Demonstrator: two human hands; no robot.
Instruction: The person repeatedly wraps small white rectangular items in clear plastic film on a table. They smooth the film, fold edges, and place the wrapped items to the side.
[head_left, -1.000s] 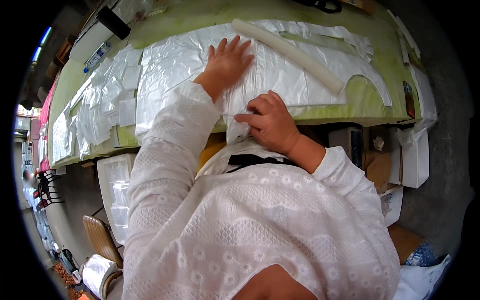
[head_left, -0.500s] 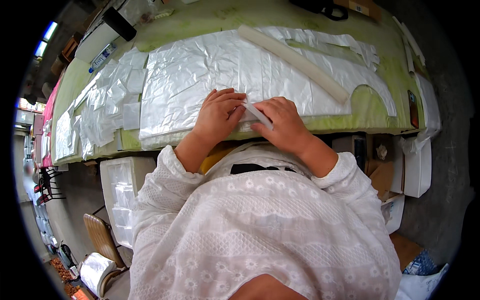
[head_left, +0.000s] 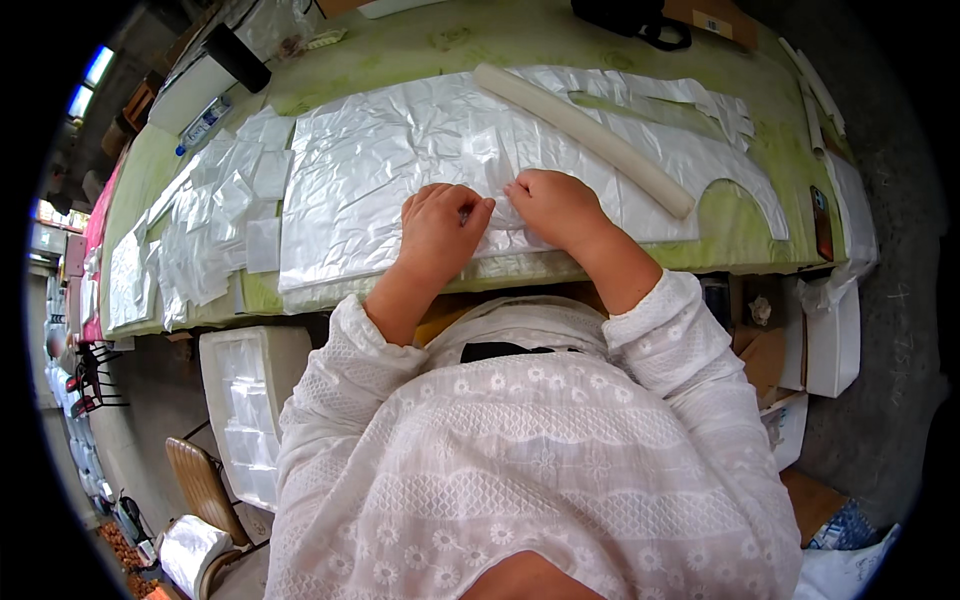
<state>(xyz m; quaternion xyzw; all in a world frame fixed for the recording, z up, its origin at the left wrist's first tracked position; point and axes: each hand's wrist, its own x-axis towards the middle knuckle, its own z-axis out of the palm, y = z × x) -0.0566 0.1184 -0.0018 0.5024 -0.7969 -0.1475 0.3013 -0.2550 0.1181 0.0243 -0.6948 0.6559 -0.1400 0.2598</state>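
Over the near part of a wrinkled white plastic sheet [head_left: 350, 180] on the table, both my hands are held close together. My left hand [head_left: 437, 232] is closed, its fingers curled and the thumb against them; what it holds, if anything, is hidden. My right hand [head_left: 556, 208] pinches at the lower right edge of a small clear plastic bag [head_left: 487, 150], which spreads out beyond the hands. Off to the left, several small clear plastic bags [head_left: 232, 200] lie in a loose, overlapping heap.
A long pale tube [head_left: 590, 135] lies slantwise over the sheet. A phone [head_left: 822, 222] rests at the table's right edge. At the back left are a bottle [head_left: 204, 124] and a black cylinder [head_left: 237, 57]. A white foam box [head_left: 255, 345] stands below the table.
The folded whitish strip between my hands no longer shows there; a clear bag now spreads beyond them. My right hand has moved up slightly, and the left fingers have curled in.
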